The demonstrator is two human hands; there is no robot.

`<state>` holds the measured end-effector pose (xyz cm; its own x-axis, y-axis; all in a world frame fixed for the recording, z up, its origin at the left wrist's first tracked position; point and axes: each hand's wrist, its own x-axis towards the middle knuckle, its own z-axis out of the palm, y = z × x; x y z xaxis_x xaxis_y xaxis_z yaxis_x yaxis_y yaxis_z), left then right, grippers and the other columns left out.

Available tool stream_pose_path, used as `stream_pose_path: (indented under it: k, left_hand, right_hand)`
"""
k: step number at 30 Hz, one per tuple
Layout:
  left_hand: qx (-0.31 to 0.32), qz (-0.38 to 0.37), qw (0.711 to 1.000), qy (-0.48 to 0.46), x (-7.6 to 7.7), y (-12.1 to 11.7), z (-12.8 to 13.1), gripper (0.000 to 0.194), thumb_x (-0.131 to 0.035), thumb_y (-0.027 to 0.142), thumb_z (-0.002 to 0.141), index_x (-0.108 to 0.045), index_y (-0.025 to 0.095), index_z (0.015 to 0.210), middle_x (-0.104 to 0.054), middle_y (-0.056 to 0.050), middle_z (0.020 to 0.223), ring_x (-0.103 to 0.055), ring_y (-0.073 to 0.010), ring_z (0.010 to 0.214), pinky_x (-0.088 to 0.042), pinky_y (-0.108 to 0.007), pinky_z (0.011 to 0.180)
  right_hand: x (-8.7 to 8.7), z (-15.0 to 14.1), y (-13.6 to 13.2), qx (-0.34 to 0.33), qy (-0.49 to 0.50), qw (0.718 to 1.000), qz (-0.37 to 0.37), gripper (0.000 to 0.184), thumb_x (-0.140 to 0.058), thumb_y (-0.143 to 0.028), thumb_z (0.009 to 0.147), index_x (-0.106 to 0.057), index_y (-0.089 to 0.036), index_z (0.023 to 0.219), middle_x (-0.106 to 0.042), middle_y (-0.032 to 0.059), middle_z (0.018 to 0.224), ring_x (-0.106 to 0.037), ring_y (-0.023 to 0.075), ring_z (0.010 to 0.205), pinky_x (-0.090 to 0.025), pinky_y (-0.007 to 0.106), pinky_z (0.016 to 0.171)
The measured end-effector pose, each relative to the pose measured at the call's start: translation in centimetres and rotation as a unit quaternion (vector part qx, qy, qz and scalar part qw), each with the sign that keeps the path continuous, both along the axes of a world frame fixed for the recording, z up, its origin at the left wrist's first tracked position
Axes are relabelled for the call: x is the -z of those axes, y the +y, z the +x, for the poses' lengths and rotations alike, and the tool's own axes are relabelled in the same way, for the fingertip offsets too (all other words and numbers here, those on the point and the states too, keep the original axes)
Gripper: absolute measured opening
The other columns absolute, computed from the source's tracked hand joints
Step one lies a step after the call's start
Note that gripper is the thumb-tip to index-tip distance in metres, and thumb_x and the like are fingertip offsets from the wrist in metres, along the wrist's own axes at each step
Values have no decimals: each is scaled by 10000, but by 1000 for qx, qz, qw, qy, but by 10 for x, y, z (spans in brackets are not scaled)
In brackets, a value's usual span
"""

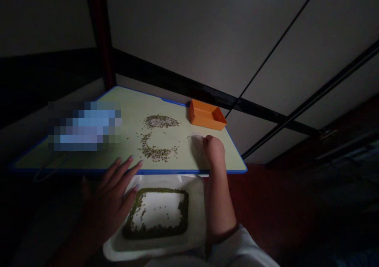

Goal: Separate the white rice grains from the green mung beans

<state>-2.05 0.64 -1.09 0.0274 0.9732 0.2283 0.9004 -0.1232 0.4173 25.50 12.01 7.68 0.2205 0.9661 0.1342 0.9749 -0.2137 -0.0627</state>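
Observation:
My left hand [115, 192] reaches over the left side of a white tray [199, 215], its fingers spread and holding nothing visible. Small greenish seeds [158, 233] line the tray's inner edges, with a few scattered across its white bottom. My right hand [214, 150] is closed at the right part of the pale tabletop [130, 101]; whatever is inside its fingers is hidden. Beside it lies a faint whitish patch [197, 140], too dim to make out. Mid-table is a pile of seeds mixed with pale bits [161, 121]. Nearer me, more seeds [158, 153] form a loose curve.
An orange open box [209, 115] stands at the table's back right corner. A blurred-out bluish object [85, 126] lies on the left, with a pale cord near it. Blue edging [177, 172] rims the table. Light panels [207, 34] rise behind; reddish floor [254, 204] shows at right.

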Motion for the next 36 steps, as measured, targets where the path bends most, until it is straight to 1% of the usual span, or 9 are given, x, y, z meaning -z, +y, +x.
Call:
stream_pose_path:
  k: [6, 9, 12, 15, 19, 23, 29, 32, 36]
  left_hand:
    - [2, 20, 1000, -5, 3, 0, 0, 508, -223, 390, 988, -468, 340, 1430, -450, -31, 1592, -318, -295, 1526, -169, -849, 1124]
    - [8, 30, 1000, -3, 5, 0, -1, 500, -239, 386, 987, -462, 350, 1433, -454, -31, 1589, -323, -296, 1523, -163, -852, 1123]
    - [6, 25, 1000, -3, 5, 0, -1, 503, -230, 385, 987, -470, 352, 1429, -466, -37, 1582, -337, -303, 1516, -177, -851, 1118]
    - [4, 24, 1000, -3, 4, 0, -2, 508, -228, 389, 986, -475, 346, 1427, -473, -42, 1576, -345, -310, 1512, -176, -853, 1118]
    - [2, 18, 1000, -8, 2, -1, -1, 511, -229, 401, 982, -478, 343, 1425, -464, -43, 1582, -333, -314, 1518, -178, -857, 1114]
    - [0, 14, 1000, -15, 1, 0, 0, 523, -210, 413, 983, -492, 330, 1416, -478, -51, 1572, -335, -308, 1517, -178, -850, 1122]
    - [5, 17, 1000, -17, 6, -1, -1, 507, -222, 422, 988, -476, 347, 1421, -450, -34, 1593, -293, -294, 1537, -175, -850, 1121]
    - [5, 20, 1000, -18, 8, 0, -1, 499, -230, 415, 989, -470, 354, 1423, -439, -24, 1601, -274, -283, 1545, -158, -850, 1127]
    - [2, 8, 1000, -17, 7, 1, 0, 505, -228, 420, 985, -467, 357, 1425, -433, -21, 1605, -278, -286, 1543, -149, -851, 1129]
  right_hand:
    - [1, -20, 11, -38, -52, 998, 23, 344, -411, -302, 1036, -727, -171, 1071, -733, 148, 1076, -679, 238, 1003, -459, 306, 778]
    - [3, -29, 15, -80, -62, 994, 38, 327, -438, -300, 1033, -733, -162, 1064, -715, 144, 1072, -646, 241, 1027, -452, 311, 790]
    - [6, -37, 18, -141, -56, 987, 60, 324, -460, -301, 1034, -746, -150, 1016, -702, 140, 1043, -613, 240, 1021, -439, 318, 796]
    - [11, -44, 18, -218, -39, 972, 80, 323, -495, -307, 1030, -758, -142, 943, -692, 131, 981, -586, 234, 983, -419, 323, 792]
    - [17, -47, 17, -323, 2, 940, 111, 301, -551, -304, 1013, -753, -140, 861, -663, 113, 907, -549, 216, 910, -392, 319, 771]
    - [21, -41, 14, -385, 56, 912, 131, 267, -610, -321, 981, -744, -163, 813, -620, 86, 852, -507, 212, 870, -381, 320, 757]
    - [23, -28, 6, -432, 123, 884, 135, 216, -633, -290, 964, -741, -176, 814, -582, 61, 845, -511, 206, 880, -394, 324, 783]
    - [23, -23, 4, -434, 141, 879, 137, 208, -642, -271, 954, -740, -173, 800, -575, 61, 846, -519, 208, 885, -398, 327, 785]
    - [23, -19, 1, -432, 152, 879, 135, 203, -654, -268, 946, -740, -174, 788, -570, 57, 849, -521, 205, 882, -399, 324, 780]
